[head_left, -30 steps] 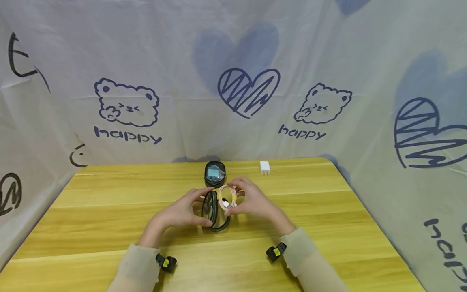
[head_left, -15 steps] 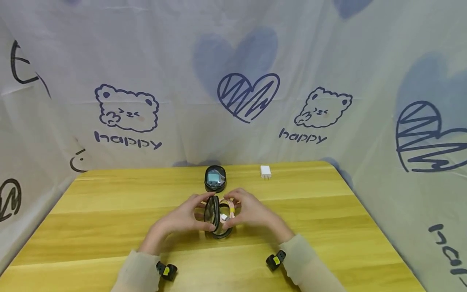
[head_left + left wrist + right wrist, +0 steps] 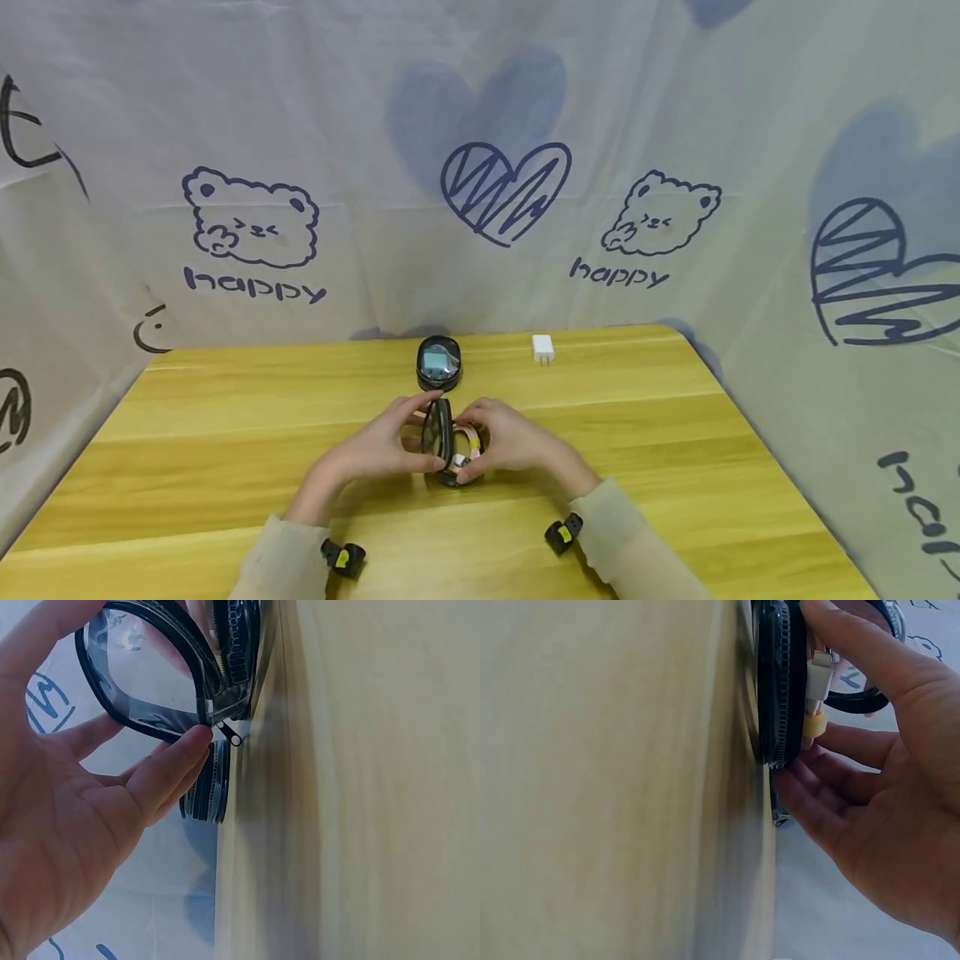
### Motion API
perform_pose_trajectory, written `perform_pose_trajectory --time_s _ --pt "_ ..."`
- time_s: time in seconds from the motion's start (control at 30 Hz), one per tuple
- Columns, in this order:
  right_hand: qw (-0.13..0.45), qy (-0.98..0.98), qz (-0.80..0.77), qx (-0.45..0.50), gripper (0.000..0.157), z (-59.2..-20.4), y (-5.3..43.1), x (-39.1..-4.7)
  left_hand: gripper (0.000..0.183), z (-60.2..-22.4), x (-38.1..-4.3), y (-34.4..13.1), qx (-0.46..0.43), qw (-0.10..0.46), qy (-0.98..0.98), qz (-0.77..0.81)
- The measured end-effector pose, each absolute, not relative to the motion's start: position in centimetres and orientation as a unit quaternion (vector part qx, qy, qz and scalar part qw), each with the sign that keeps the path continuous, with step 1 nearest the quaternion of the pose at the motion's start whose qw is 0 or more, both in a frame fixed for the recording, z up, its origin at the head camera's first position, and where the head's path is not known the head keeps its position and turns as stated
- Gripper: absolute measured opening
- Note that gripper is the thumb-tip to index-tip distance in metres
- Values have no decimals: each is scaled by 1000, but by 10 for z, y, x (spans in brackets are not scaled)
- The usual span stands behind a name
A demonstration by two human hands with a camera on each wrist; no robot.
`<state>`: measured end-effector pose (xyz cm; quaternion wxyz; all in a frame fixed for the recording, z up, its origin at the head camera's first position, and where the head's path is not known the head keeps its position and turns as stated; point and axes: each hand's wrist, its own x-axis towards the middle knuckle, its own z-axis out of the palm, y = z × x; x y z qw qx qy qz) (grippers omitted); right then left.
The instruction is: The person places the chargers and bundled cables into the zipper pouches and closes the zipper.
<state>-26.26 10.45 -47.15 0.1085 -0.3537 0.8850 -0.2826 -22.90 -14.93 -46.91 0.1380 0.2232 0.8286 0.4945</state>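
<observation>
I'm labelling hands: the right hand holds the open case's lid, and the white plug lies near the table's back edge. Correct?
Wrong hand: the left hand holds the lid of the open case, as the left wrist view shows. The white plug does lie near the back edge of the table.

Coiled cable (image 3: 474, 437) partly hidden by right grip (image 3: 513, 437), case (image 3: 201, 671) cropped atop wrist views

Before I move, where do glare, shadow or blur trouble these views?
Head view: fairly evenly lit, pale glare on the rear case's clear top; left wrist: scene turned sideways, small highlights on the open case's clear lid, soft shadow along the table; right wrist: also sideways, wood grain soft, cable's white plug clearer.
</observation>
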Motion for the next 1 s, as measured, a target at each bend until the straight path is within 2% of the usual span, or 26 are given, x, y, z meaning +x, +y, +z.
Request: perform_pose_trajectory --time_s 0.33,0.57,0.77,1.0 --pt "114 885 -276 -359 70 -475 105 -260 97 -471 -230 -152 242 167 797 528" --pt "120 881 -273 -368 74 -474 107 -262 98 -470 -231 -157 242 179 784 542" --pt "144 858 -298 -393 62 -468 112 -265 98 -470 -232 -162 237 188 779 549" --pt "145 868 -310 -360 62 -467 108 -264 96 -470 -233 -161 249 185 777 547"
